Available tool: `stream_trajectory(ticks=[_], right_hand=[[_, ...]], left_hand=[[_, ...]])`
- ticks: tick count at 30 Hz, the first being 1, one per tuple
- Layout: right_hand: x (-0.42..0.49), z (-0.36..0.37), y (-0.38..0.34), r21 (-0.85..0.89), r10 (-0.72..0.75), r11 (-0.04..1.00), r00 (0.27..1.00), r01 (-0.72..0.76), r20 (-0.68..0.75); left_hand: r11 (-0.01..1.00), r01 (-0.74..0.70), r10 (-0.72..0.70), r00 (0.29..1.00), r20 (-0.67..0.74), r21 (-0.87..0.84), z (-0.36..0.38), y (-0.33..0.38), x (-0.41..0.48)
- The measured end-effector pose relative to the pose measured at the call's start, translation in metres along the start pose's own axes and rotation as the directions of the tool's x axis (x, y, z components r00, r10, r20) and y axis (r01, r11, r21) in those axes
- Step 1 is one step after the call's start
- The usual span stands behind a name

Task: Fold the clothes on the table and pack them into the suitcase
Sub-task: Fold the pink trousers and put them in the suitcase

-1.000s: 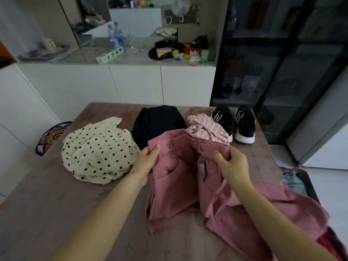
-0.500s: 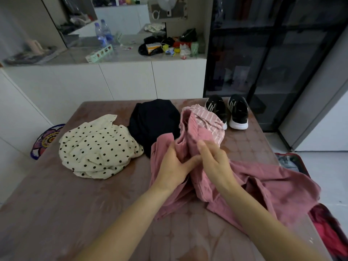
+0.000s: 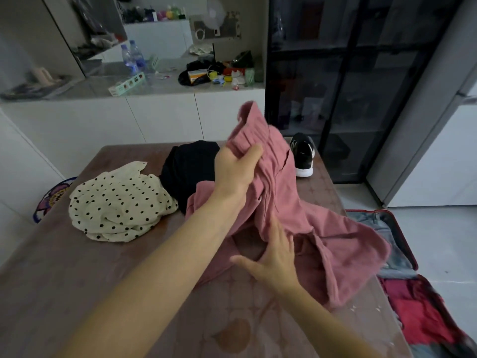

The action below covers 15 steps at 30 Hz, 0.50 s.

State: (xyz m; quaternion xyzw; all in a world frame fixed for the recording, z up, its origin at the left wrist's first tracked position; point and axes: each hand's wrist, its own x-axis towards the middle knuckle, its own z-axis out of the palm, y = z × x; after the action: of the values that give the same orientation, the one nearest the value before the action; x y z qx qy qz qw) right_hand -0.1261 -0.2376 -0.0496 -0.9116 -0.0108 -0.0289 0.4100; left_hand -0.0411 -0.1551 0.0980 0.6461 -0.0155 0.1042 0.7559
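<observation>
Three garments (image 3: 281, 202), one shoe (image 3: 303, 156), one suitcase (image 3: 413, 257)

Location type: a home, living and dining area. I stand at a brown table (image 3: 77, 293) strewn with loose clothes (image 3: 116, 202). Behind it, a white counter (image 3: 160, 117) carries water bottles (image 3: 133, 56), packets and small household clutter. A dark glass-door cabinet (image 3: 348, 86) stands to the right. A patterned rug (image 3: 49, 200) and an open suitcase (image 3: 410, 251) lie on the pale floor (image 3: 438, 241).
</observation>
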Motion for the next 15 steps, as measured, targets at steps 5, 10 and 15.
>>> stream_trajectory(ticks=[5, 10, 15], right_hand=[[0.021, -0.012, -0.043, 0.307, 0.17, 0.946, 0.965, -0.103, -0.201], [0.047, -0.029, -0.077, 0.515, 0.351, 0.843, 0.882, -0.152, -0.314], [0.072, -0.033, -0.054, 0.562, 0.553, 0.771, 0.754, -0.3, -0.356]], left_hand=[[0.998, -0.025, 0.024, 0.999, -0.035, -0.052, 0.038, 0.027, 0.006], [0.996, 0.022, -0.028, 0.997, -0.072, -0.086, 0.055, 0.037, 0.013], [0.981, 0.022, -0.045, 0.993, -0.113, -0.195, 0.054, 0.057, 0.028]])
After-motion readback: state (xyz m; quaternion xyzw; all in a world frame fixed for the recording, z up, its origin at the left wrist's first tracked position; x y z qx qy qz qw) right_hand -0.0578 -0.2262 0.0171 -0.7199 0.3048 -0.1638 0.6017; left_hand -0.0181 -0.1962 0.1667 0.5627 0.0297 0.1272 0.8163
